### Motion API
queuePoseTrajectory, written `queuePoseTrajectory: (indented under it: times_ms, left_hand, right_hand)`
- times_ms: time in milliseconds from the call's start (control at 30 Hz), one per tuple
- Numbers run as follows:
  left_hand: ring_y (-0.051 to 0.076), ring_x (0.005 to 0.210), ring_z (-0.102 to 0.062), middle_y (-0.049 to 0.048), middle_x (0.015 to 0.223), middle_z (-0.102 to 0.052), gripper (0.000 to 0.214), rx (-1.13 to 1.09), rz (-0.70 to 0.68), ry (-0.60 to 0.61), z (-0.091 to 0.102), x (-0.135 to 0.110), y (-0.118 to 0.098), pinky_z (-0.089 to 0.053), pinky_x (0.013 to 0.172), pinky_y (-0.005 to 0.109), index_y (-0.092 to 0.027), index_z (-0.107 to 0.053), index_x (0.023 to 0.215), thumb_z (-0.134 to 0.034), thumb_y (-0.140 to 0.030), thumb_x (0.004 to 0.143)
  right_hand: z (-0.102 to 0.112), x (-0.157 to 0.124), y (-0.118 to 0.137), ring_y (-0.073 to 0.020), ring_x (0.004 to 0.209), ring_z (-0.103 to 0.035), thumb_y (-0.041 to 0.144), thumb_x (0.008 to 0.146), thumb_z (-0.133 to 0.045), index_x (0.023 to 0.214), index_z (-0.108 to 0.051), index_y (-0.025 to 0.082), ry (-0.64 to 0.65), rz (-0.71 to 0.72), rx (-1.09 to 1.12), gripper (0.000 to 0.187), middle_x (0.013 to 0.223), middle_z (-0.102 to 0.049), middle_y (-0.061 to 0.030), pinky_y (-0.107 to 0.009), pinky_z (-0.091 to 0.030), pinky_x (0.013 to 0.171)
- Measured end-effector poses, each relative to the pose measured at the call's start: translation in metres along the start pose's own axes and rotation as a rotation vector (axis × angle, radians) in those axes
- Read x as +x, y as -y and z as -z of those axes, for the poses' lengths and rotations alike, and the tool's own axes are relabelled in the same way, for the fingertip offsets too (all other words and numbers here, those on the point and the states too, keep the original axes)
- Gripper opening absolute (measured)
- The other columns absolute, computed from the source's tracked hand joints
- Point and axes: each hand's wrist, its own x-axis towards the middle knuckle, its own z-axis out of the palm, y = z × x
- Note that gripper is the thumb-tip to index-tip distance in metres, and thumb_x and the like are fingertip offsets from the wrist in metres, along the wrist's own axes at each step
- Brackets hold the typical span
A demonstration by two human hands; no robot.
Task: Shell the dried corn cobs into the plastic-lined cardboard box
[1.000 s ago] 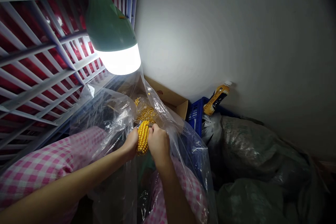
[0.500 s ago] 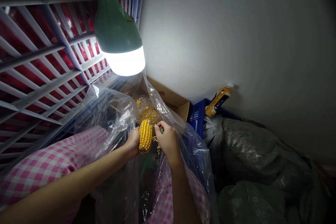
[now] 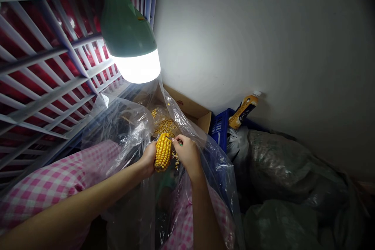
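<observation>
My left hand is wrapped round a yellow corn cob, which stands nearly upright over my lap. Against the cob's upper right side, my right hand pinches a small tool with a green handle; a thin dark tip reaches toward the kernels, and the rest is hidden by my fingers. Behind the cob, loose corn kernels lie in a clear plastic bag that spreads across my knees. More pale kernels hang just below my right hand.
A lit green lamp hangs close by at upper left, before a slatted plastic crate. A cardboard box stands by the wall. To the right are a blue basket, a drink bottle and full sacks.
The cob has tilted slightly to the right at its top, in my left hand. My right hand stays beside it with the green-handled tool. The whole view has shifted a little.
</observation>
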Motion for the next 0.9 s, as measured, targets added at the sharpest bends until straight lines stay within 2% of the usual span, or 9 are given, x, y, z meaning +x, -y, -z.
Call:
queuePoseTrajectory:
  times_ms: [200,367,467,567,667,767,900]
  left_hand:
    - [0.018,0.048,-0.059,0.0069,0.06,-0.062,0.023,0.012,-0.02,-0.002,0.002,0.006,0.002,-0.051,0.048,0.032,-0.013,-0.057,0.08,-0.035,-0.02,0.08]
    - [0.016,0.043,-0.056,0.0048,0.053,-0.059,0.019,0.121,-0.093,-0.073,0.002,0.004,0.003,-0.045,0.04,0.025,-0.013,-0.056,0.073,-0.04,-0.021,0.078]
    - [0.014,0.042,-0.055,0.0034,0.052,-0.059,0.018,0.146,-0.122,-0.129,0.0,0.003,0.002,-0.043,0.039,0.022,-0.014,-0.056,0.071,-0.042,-0.023,0.077]
    - [0.016,0.046,-0.058,0.0044,0.055,-0.061,0.02,0.121,-0.119,-0.073,0.0,0.003,0.0,-0.046,0.043,0.025,-0.013,-0.057,0.073,-0.039,-0.021,0.078]
    - [0.018,0.045,-0.058,0.0054,0.056,-0.061,0.023,0.077,-0.09,-0.051,0.0,0.002,-0.003,-0.048,0.045,0.029,-0.014,-0.056,0.075,-0.034,-0.02,0.078]
    - [0.019,0.042,-0.057,0.0049,0.051,-0.059,0.024,0.092,-0.059,-0.054,0.0,0.0,-0.004,-0.046,0.04,0.03,-0.014,-0.055,0.075,-0.032,-0.022,0.079]
    - [0.018,0.043,-0.057,0.0041,0.053,-0.06,0.023,0.162,-0.11,-0.047,-0.002,-0.004,-0.004,-0.047,0.041,0.029,-0.015,-0.055,0.075,-0.035,-0.026,0.078]
  right_hand:
    - [-0.005,0.001,0.002,-0.0152,0.07,-0.059,0.032,0.083,-0.043,0.08,-0.063,0.023,-0.013,-0.056,-0.109,0.023,0.08,-0.069,-0.0032,-0.022,-0.027,0.055]
    - [-0.008,-0.001,0.008,-0.0163,0.069,-0.06,0.03,0.083,-0.043,0.078,-0.063,0.022,0.005,-0.1,-0.161,0.022,0.077,-0.069,-0.0047,-0.023,-0.025,0.053]
    - [-0.009,-0.002,0.012,-0.0172,0.068,-0.06,0.028,0.084,-0.042,0.078,-0.063,0.021,-0.039,-0.116,-0.209,0.022,0.077,-0.068,-0.0057,-0.024,-0.024,0.052]
    - [-0.007,-0.002,0.014,-0.0177,0.066,-0.059,0.028,0.086,-0.039,0.081,-0.062,0.02,-0.12,-0.127,-0.22,0.025,0.076,-0.068,-0.0067,-0.025,-0.024,0.052]
    - [-0.003,0.0,0.011,-0.0167,0.067,-0.059,0.029,0.085,-0.039,0.079,-0.061,0.02,-0.171,-0.11,-0.116,0.024,0.074,-0.067,-0.0056,-0.023,-0.028,0.054]
    - [0.0,0.001,0.005,-0.0152,0.065,-0.057,0.031,0.083,-0.042,0.071,-0.06,0.019,-0.138,-0.071,0.021,0.025,0.07,-0.066,-0.0034,-0.022,-0.03,0.055]
    - [-0.004,0.006,-0.003,-0.014,0.063,-0.054,0.04,0.08,-0.045,0.072,-0.06,0.018,-0.149,-0.076,0.221,0.028,0.068,-0.063,-0.0021,-0.021,-0.033,0.056]
